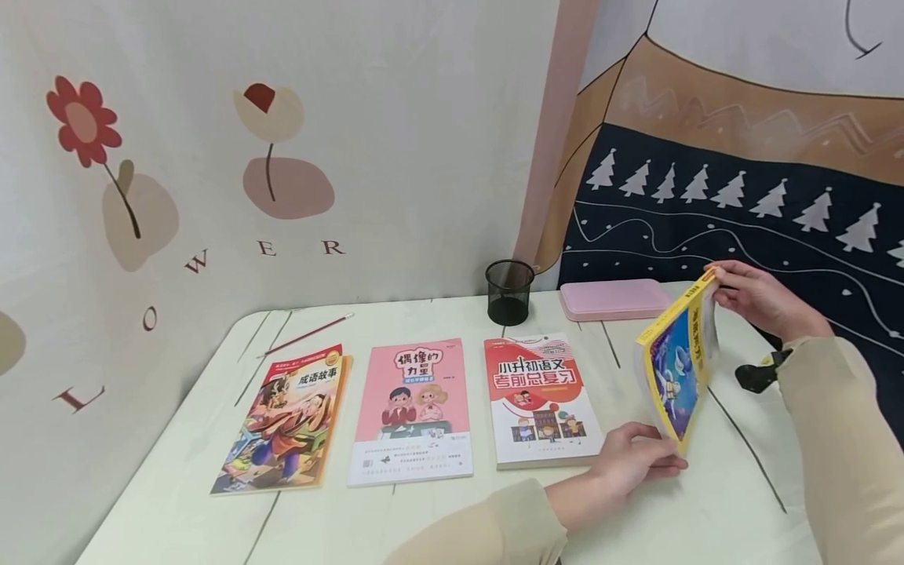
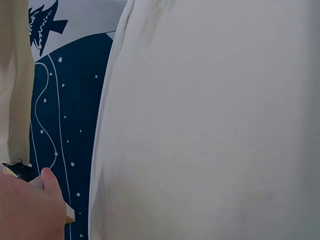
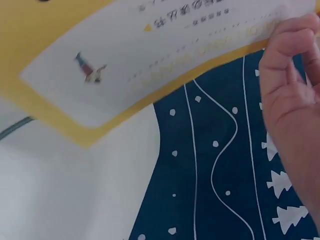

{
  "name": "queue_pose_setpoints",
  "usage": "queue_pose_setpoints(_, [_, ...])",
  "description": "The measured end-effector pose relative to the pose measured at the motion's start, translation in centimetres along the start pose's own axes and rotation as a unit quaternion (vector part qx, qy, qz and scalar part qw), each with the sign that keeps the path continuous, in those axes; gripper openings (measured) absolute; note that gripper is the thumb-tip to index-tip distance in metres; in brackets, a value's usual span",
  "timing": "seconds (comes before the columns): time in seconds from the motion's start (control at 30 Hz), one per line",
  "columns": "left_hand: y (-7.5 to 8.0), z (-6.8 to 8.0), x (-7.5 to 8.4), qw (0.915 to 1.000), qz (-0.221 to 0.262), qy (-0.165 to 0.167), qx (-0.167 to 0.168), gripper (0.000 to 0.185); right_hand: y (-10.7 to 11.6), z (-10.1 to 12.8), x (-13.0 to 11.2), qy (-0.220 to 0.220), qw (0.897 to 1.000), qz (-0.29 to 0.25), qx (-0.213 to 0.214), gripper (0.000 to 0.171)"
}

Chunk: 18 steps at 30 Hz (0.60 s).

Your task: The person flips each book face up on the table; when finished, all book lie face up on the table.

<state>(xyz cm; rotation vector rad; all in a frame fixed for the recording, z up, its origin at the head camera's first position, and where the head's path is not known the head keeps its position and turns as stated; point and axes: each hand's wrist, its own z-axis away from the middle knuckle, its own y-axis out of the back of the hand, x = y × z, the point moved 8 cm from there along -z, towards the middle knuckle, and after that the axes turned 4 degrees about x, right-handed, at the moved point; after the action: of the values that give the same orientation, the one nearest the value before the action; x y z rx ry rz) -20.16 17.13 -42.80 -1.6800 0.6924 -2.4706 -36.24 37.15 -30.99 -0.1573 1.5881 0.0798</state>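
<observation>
A yellow-edged book (image 1: pixel 678 365) with a blue cartoon cover stands tilted on its edge at the right of the white table (image 1: pixel 438 518). My left hand (image 1: pixel 632 463) grips its lower near corner, and my right hand (image 1: pixel 752 294) pinches its top far corner. In the right wrist view the book's yellow and white back cover (image 3: pixel 125 55) fills the top, with my right hand's fingers (image 3: pixel 290 65) on its edge. The left wrist view shows only my left hand (image 2: pixel 27 210) at the book's corner (image 2: pixel 69 215) above the table (image 2: pixel 210 130).
Three books lie flat in a row: an orange one (image 1: pixel 286 420), a pink one (image 1: pixel 413 408) and a red and white one (image 1: pixel 540 400). Behind them are a black mesh pen cup (image 1: pixel 509 292), a pink case (image 1: pixel 614 299) and a thin red pencil (image 1: pixel 307 336). Patterned wall cloths hang close behind.
</observation>
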Motion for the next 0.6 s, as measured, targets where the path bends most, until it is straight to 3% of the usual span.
queue_pose_setpoints(0.13, [-0.1, 0.0, 0.0, 1.0, -0.007, -0.003, 0.001, 0.012, 0.3, -0.1, 0.5, -0.016, 0.997, 0.077, 0.01, 0.013])
queue_pose_setpoints(0.33, [0.2, -0.1, -0.2, 0.9994, -0.019, -0.002, 0.028, 0.008, 0.6, -0.3, 1.4, -0.035, 0.991, 0.125, 0.024, 0.017])
queue_pose_setpoints(0.6, [-0.2, -0.2, -0.6, 0.9997, -0.01, 0.016, 0.012, 0.015, 1.0, -0.7, 2.5, -0.042, 0.962, 0.268, 0.026, 0.044])
